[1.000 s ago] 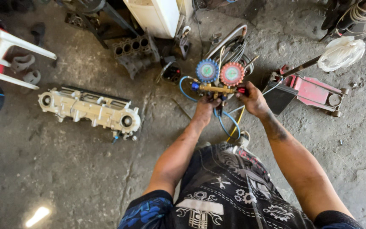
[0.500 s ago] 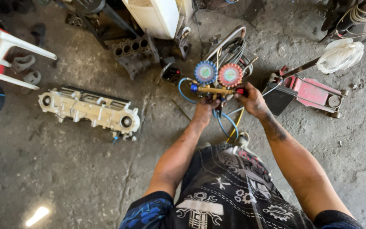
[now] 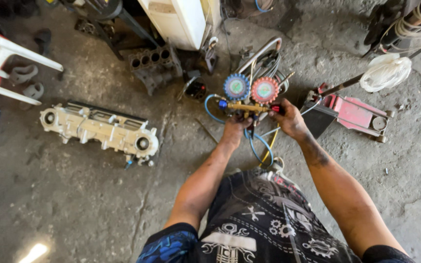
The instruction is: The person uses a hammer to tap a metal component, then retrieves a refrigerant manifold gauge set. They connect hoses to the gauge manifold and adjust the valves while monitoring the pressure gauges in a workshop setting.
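On the concrete floor (image 3: 74,204) we see a pale metal engine cover (image 3: 101,131) at left, a grey engine block (image 3: 154,63) above it, a red floor jack (image 3: 354,114) at right, and a white plastic chair (image 3: 6,58).

Manifold gauge set (image 3: 249,97): two round dials side by side, blue-rimmed (image 3: 237,86) on the left, red-rimmed (image 3: 264,90) on the right, faces turned up to the camera, mounted on a brass-coloured bar (image 3: 247,106) with a blue knob at its left end. Blue hose (image 3: 260,146) and yellow hose (image 3: 270,148) trail below. Held above a concrete floor near a red jack.
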